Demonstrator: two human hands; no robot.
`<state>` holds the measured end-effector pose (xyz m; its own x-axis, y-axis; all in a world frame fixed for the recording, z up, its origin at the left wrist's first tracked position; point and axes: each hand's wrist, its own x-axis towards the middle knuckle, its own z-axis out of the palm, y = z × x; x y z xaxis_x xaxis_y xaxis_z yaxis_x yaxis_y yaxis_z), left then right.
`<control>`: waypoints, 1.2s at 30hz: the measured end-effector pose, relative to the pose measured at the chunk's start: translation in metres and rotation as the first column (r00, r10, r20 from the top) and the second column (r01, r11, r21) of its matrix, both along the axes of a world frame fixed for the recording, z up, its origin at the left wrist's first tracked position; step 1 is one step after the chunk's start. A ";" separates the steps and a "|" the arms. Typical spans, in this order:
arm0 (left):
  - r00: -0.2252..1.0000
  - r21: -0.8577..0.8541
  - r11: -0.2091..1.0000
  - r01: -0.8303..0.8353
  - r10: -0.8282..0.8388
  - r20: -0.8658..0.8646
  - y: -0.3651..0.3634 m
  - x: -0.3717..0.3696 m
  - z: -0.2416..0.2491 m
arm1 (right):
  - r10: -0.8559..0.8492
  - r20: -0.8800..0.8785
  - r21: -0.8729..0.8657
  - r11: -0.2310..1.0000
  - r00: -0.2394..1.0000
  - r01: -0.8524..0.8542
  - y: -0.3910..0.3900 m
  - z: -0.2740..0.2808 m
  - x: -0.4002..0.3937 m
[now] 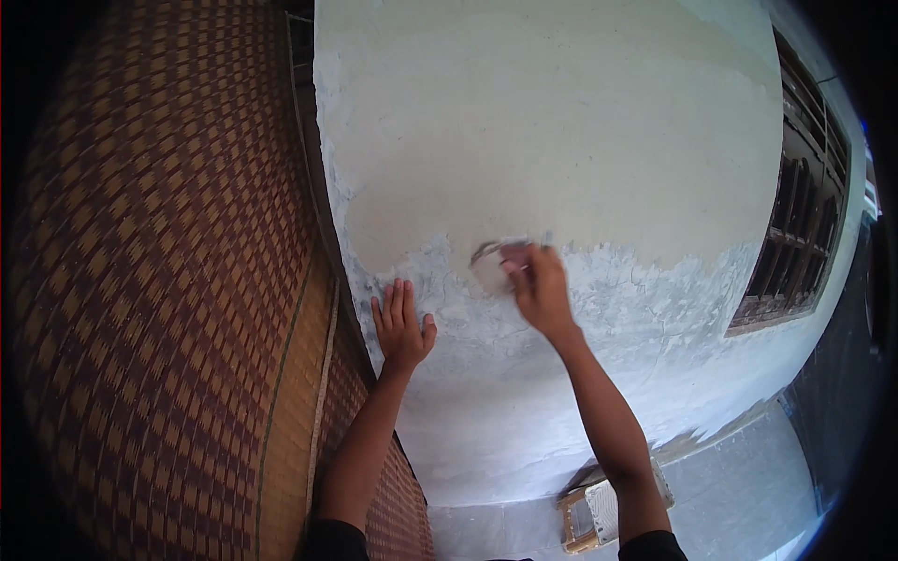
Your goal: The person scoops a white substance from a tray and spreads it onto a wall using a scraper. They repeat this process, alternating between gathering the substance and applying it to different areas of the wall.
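Note:
A pale wall [561, 140] fills the middle of the view, smooth beige above and patchy white-grey, rough and cracked below. Flat against its rough part, near the left edge, my left hand [402, 329] has its fingers spread and holds nothing. My right hand [544, 292] is closed round a thin reddish-brown piece [514, 252], held against the wall where the beige surface meets the rough band. Motion blurs this piece, so its exact shape is hard to make out.
Woven brown-and-tan matting [168, 243] stands along the left side. A window with dark bars [800, 215] is at the right. Below, a small stool-like object [599, 512] stands on the grey floor [748, 477], partly hidden by my right forearm.

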<state>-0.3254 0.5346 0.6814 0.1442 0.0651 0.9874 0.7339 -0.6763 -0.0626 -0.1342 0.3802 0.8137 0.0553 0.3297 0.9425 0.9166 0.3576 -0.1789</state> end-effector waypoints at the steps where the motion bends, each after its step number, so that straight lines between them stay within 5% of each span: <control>1: 1.000 0.005 1.000 -0.005 0.005 0.001 0.001 0.000 0.002 | 0.060 -0.101 0.048 0.997 0.993 -0.055 -0.003 0.007 0.006; 2: 1.000 0.011 1.000 -0.009 0.009 0.007 0.002 -0.001 0.004 | 0.085 -0.355 0.017 0.996 0.931 -0.084 -0.007 0.013 0.006; 5: 1.000 0.014 1.000 0.009 -0.009 0.010 0.002 -0.001 0.003 | 0.275 -0.454 0.035 0.956 0.848 -0.291 -0.005 0.011 -0.004; 7: 1.000 0.004 1.000 0.001 -0.001 0.009 0.001 -0.002 0.003 | 0.152 -0.037 -0.038 0.988 0.988 -0.153 -0.001 0.004 -0.016; 9: 1.000 0.003 1.000 0.006 -0.006 0.005 -0.001 -0.003 0.003 | 0.065 -0.072 -0.001 0.998 0.995 -0.066 0.004 0.005 -0.006; 12: 1.000 0.013 1.000 0.008 -0.008 0.019 0.001 -0.004 0.004 | 0.118 -0.454 0.139 0.988 0.883 -0.061 -0.005 0.013 0.005; 16: 1.000 0.002 1.000 0.003 -0.003 0.010 0.000 -0.004 0.004 | 0.248 -0.311 0.123 0.968 0.918 -0.220 0.014 0.007 -0.030; 17: 1.000 -0.001 1.000 0.007 -0.007 0.004 -0.001 -0.003 0.003 | 0.084 -0.210 0.051 0.996 0.974 -0.074 0.017 0.006 -0.036; 20: 1.000 -0.014 1.000 0.014 -0.014 0.002 0.001 -0.003 0.003 | 0.054 -0.391 0.170 0.985 0.919 0.015 0.021 0.008 -0.009; 23: 1.000 -0.008 1.000 0.008 -0.007 0.027 0.000 0.000 0.002 | 0.298 -0.597 0.291 0.946 0.745 -0.145 0.001 0.019 -0.016; 26: 1.000 0.004 1.000 0.001 -0.001 -0.031 0.000 -0.001 0.003 | 0.214 -0.397 0.206 0.968 0.893 -0.141 0.023 0.011 -0.032; 29: 1.000 -0.003 1.000 0.017 -0.017 0.008 0.000 -0.002 0.003 | 0.091 -0.445 0.266 0.963 0.891 0.034 0.030 0.010 -0.016; 31: 1.000 0.004 1.000 -0.001 0.001 0.013 0.001 -0.001 0.003 | 0.174 -0.587 0.354 0.934 0.790 0.057 0.014 0.011 -0.009; 33: 1.000 0.005 1.000 0.000 0.000 0.021 0.000 -0.001 0.003 | 0.384 -0.664 0.418 0.902 0.641 -0.108 0.001 0.016 -0.018; 36: 1.000 0.001 1.000 0.014 -0.014 0.014 0.000 -0.001 0.004 | 0.168 -0.405 0.205 0.975 0.899 -0.089 0.020 0.002 -0.028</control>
<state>-0.3261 0.5345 0.6856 0.1311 0.0627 0.9894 0.7252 -0.6866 -0.0526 -0.1618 0.4005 0.8161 0.4243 0.1913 0.8851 0.7153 0.5285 -0.4571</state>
